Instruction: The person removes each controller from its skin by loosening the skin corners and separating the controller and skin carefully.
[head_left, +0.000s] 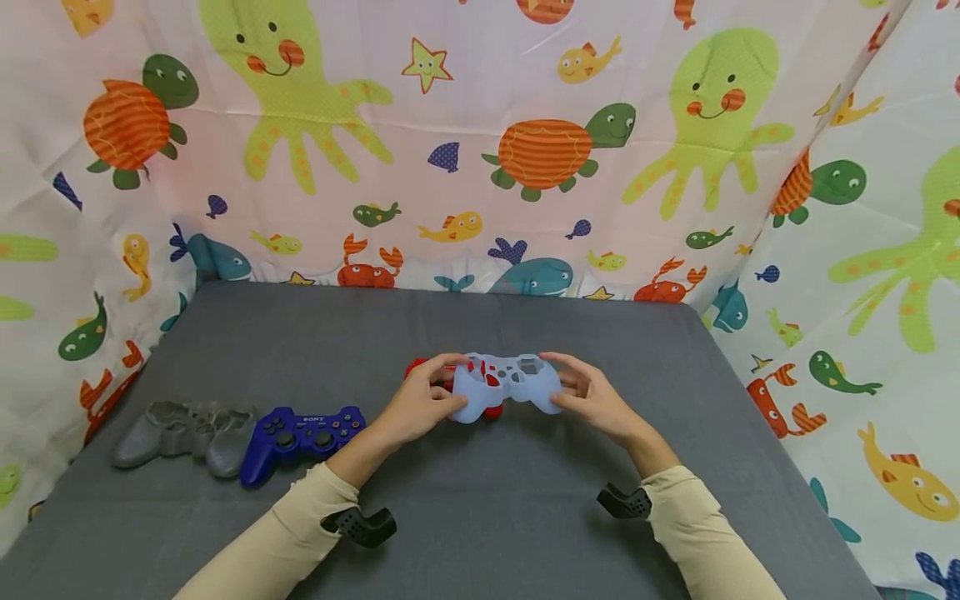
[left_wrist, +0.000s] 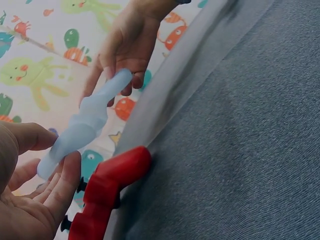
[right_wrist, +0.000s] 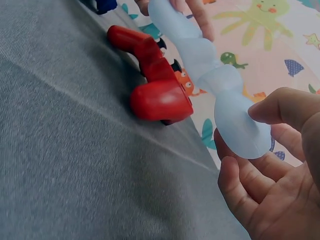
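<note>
Both hands hold up a translucent pale-blue silicone controller cover point(head_left: 474, 398), one at each end, above the table. My left hand point(head_left: 423, 398) pinches its left grip between thumb and fingers; my right hand point(head_left: 597, 400) pinches the right grip the same way. Openings for the sticks and buttons show in the cover's face. Under and behind it lies a red game controller point(head_left: 492, 412), mostly hidden in the head view. In the right wrist view the red controller point(right_wrist: 157, 100) rests on the cloth, apart from the cover point(right_wrist: 240, 125).
A blue Sony game controller point(head_left: 300, 442) lies on the grey tabletop point(head_left: 480, 517) at the left. Touching it or nearly so is a grey translucent controller cover point(head_left: 176, 433). A curtain point(head_left: 465, 183) printed with sea animals hangs behind the table and along its sides.
</note>
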